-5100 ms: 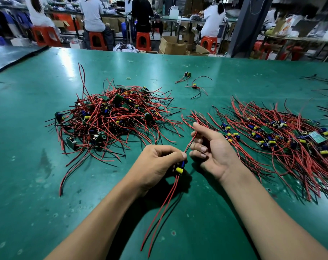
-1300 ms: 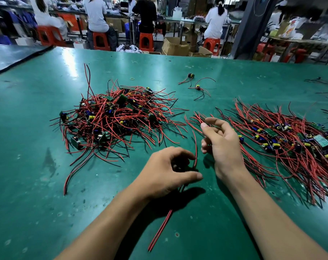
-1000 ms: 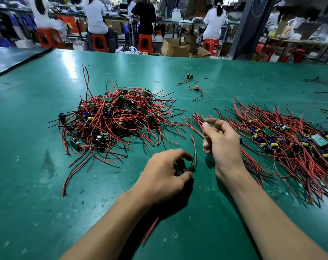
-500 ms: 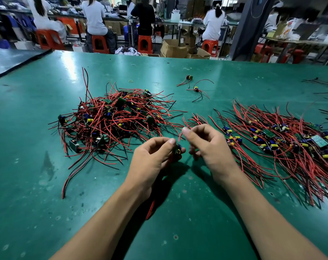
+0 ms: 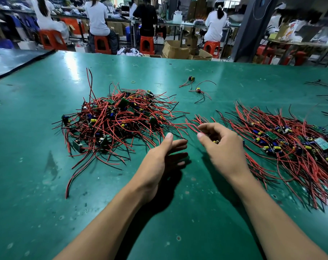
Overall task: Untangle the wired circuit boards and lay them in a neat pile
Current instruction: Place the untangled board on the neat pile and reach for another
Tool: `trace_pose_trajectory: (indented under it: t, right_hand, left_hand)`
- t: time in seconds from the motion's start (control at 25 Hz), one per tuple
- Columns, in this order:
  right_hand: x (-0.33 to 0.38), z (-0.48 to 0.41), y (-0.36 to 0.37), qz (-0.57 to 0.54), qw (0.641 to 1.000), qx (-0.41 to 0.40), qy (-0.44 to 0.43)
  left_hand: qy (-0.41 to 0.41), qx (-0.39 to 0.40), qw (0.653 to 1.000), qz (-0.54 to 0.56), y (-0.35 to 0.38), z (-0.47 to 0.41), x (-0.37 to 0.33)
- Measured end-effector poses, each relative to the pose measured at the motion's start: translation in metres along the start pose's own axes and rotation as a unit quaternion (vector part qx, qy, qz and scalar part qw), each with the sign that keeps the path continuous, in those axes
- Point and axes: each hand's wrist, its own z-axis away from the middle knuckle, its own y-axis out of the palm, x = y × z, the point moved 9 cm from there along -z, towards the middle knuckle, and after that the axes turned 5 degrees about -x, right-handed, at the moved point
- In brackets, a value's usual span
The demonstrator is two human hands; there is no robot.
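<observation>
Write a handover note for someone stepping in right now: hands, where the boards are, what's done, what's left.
Left hand: open, holding nothing, above the table between the piles.
Right hand: fingers curled round one wired board, at the near edge of the sorted pile.
Done: many boards lie in the sorted pile on the right, wires roughly parallel.
Left to do: lay this board down, work through the large tangled heap on the left, and collect two stray boards farther back.

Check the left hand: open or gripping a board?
Open: the left hand has straight fingers and holds nothing; the right hand curls round a wired circuit board.
</observation>
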Motion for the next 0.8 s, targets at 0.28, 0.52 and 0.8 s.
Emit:
trace_pose_trajectory:
  t: [0.28,0.52,0.8]
  right_hand:
    - [0.002,0.004,-0.004,0.281,0.956,-0.029,-0.078]
    - [0.011,0.034,0.053,0.16,0.968,0.148,-0.124]
    - [-0.011,0.023,0.041,0.215,0.969,0.098,-0.07]
  left_hand:
    - [0.083,-0.076,0.994,-0.015,-0.015,0.004,-0.016]
    - [0.165,-0.196,0.965,-0.055,-0.057,-0.001,-0.04]
    - [0.178,-0.184,0.95,-0.178,-0.054,-0.009,-0.04]
